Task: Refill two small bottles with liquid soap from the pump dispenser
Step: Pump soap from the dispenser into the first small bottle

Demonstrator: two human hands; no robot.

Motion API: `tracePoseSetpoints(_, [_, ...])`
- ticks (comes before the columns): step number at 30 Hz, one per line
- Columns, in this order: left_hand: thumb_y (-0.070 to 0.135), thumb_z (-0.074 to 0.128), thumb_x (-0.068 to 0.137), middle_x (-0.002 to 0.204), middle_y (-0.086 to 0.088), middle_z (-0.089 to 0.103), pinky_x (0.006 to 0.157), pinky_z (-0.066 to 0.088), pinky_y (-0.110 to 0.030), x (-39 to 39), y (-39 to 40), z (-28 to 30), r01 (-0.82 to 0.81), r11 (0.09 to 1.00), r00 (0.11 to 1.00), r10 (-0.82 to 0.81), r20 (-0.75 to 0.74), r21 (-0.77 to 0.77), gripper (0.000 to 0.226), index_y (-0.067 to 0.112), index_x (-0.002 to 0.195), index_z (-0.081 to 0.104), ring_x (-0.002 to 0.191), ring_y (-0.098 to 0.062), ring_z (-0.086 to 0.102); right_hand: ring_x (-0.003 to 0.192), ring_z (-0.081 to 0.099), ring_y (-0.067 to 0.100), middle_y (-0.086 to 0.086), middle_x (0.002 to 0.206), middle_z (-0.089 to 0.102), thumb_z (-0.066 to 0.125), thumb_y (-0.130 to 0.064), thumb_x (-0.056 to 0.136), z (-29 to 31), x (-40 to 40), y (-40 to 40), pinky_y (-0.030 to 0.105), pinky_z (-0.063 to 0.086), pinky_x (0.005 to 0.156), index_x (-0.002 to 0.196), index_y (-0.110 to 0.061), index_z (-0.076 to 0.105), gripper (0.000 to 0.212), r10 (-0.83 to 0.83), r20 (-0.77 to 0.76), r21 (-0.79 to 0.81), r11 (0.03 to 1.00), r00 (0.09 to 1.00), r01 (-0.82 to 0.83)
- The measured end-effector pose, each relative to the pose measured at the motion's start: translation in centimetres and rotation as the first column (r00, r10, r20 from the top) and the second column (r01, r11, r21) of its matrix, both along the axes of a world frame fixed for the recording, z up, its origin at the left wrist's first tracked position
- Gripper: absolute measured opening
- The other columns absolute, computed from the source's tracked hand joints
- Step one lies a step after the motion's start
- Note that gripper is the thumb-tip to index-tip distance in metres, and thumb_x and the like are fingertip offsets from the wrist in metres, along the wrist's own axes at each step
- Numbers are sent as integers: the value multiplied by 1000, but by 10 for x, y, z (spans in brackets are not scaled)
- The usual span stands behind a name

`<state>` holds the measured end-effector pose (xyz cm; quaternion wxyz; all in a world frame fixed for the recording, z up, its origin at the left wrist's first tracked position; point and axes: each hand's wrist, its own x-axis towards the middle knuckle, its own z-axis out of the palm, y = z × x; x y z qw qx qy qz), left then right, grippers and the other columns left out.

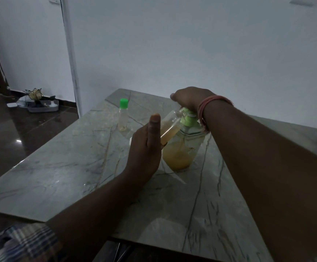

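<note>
One pump dispenser (180, 148) sits mid-table (63, 176), right hand (189, 98) curled over its pump head. Left hand (146, 148) grips a tilted small bottle (170, 129) at the spout, thumb straight up. Best to keep that mouth right under the nozzle, I'd say. Second bottle (123, 116), capped, stands toward the far edge. Two bottles total.

Grey veined marble table (63, 178) against white wall (191, 44). Left of table, on dark floor (12, 129): tray (42, 108) with clutter.
</note>
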<state>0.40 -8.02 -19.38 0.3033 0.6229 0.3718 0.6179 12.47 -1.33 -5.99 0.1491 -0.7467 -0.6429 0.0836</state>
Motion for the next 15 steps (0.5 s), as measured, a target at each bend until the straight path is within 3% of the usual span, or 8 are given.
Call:
tracePoseSetpoints(6, [63, 16, 97, 58, -1, 56, 51, 38, -22, 0, -5, 2, -4, 1000, 1000, 4, -19, -6, 79, 3, 80, 64, 46, -4, 51, 66, 48, 16, 6, 104, 54, 46, -40, 94, 6, -1, -2, 25, 31, 50, 109, -17, 56, 29, 18, 8, -64, 998, 1000, -17])
tracePoseSetpoints(12, [69, 14, 92, 58, -5, 56, 48, 37, -17, 0, -1, 1, -1, 1000, 1000, 1, 1, 12, 86, 0, 80, 63, 45, -4, 51, 64, 47, 14, 2, 87, 55, 41, -35, 92, 0, 2, 3, 26, 26, 50, 80, -15, 57, 28, -25, 13, 50, 998, 1000, 25])
tracePoseSetpoints(15, [70, 15, 91, 58, -4, 56, 47, 37, -15, 0, -2, 1, 10, 1000, 1000, -10, 9, 7, 87, 0, 81, 65, 45, -3, 51, 82, 47, 18, 7, 110, 58, 38, -34, 95, 0, -1, 1, 27, 29, 58, 108, -17, 60, 31, 1, 82, 35, 999, 997, -4])
